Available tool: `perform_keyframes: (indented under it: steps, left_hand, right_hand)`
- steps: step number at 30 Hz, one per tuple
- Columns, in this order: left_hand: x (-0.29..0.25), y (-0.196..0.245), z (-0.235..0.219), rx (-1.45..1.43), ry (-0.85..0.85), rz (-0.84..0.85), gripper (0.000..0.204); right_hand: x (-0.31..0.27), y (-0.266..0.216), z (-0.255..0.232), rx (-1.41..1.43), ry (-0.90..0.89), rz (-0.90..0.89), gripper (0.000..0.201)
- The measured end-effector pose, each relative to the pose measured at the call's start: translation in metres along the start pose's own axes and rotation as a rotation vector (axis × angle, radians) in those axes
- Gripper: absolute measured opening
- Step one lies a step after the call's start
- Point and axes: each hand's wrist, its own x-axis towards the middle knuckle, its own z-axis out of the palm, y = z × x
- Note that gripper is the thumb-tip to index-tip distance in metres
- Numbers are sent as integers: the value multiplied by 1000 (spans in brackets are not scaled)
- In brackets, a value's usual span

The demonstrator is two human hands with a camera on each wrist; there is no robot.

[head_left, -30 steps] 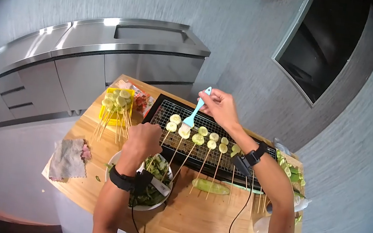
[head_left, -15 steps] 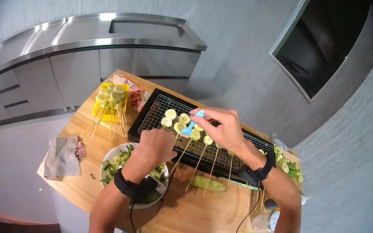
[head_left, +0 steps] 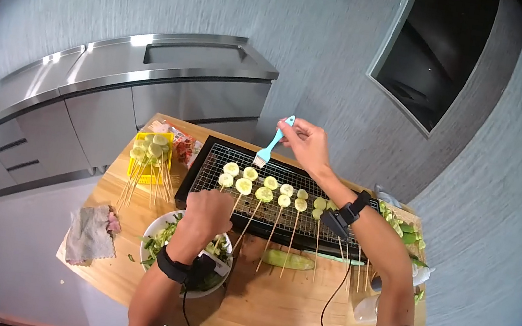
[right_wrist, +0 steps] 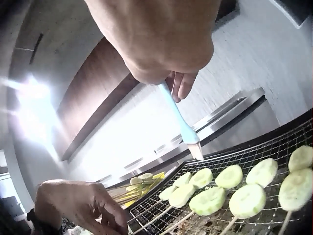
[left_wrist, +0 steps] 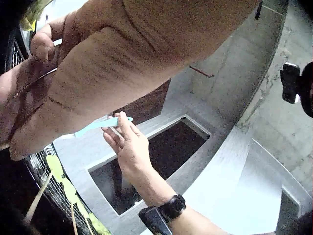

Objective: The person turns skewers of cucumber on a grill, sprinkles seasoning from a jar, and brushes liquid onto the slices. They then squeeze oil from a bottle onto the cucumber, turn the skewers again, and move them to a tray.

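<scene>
Bristles of a slim, light-blue, plastic-looking brush (head_left: pixel 275 140) are showing clear of the food in the head view, near the far side of a black rectangular grill with a wire grate (head_left: pixel 211 160). Half a second ago they were lying low among the pale green round slices on thin wooden skewers (head_left: pixel 244 186); now the right hand (head_left: pixel 307 145) is holding the brush higher and farther back. Brushing, I judge, is pausing between strokes. The slices are lying in a row on the grate. The left hand (head_left: pixel 206 213) is curling its fingers beside the leftmost skewers; whether it is gripping one, I cannot tell.

In the left wrist view, the right thumb and fingers are pinching the brush handle, while the near hand is blocking much of the scene.

In the right wrist view, the bristles are pointing down, apart from the slices, and the left fingers are bending close to the skewer ends.
</scene>
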Motion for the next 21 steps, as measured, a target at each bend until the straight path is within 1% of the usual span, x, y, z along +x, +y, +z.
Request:
perform_keyframes:
  steps: [1, 2, 3, 5, 6, 7, 9, 10, 11, 13, 14, 16, 18, 19, 21]
  left_hand:
    - [-2, 1, 1, 38, 83, -18, 26]
    - [-4, 2, 2, 73, 164, -37, 27]
    - [-7, 5, 0, 65, 157, -33, 27]
    - [-10, 9, -7, 0, 165, -14, 32]
    - [-9, 12, -7, -13, 134, 5, 36]
    - [-9, 15, -7, -19, 131, 7, 36]
    - [-9, 25, -8, 19, 83, 56, 31]
    - [-9, 28, -6, 17, 58, 70, 30]
    - [-9, 29, -5, 21, 62, 73, 30]
    - [-9, 31, 0, 3, 55, 126, 23]
    - [-10, 32, 6, 27, 100, 151, 12]
    - [-7, 31, 17, 53, 136, 170, 10]
    - [-8, 31, 19, 64, 198, 208, 12]
    - [-9, 31, 20, 71, 203, 212, 12]
    - [-8, 31, 22, 65, 249, 231, 11]
  right_hand:
    - [-3, -2, -4, -22, 13, -40, 24]
    - [-8, -5, -10, -148, 3, -90, 21]
    - [-15, -7, -14, -154, 2, -81, 21]
    - [-36, -29, -18, -265, -93, -383, 19]
    - [-44, -33, -20, -264, -142, -359, 18]
    - [-51, -34, -21, -268, -144, -353, 18]
    - [-62, -36, -22, -148, -189, -84, 21]
    - [-62, -32, -23, -89, -188, -60, 25]
    - [-61, -28, -22, -90, -185, -64, 25]
    - [-57, -23, -22, 16, -160, 66, 26]
    - [-53, -17, -23, 18, -153, 59, 26]
    - [-42, -2, -27, -20, -141, 150, 29]
    - [-32, 9, -29, -10, -115, 141, 28]
    - [-28, 12, -30, -3, -92, 139, 28]
    - [-23, 18, -32, -47, -59, 111, 28]
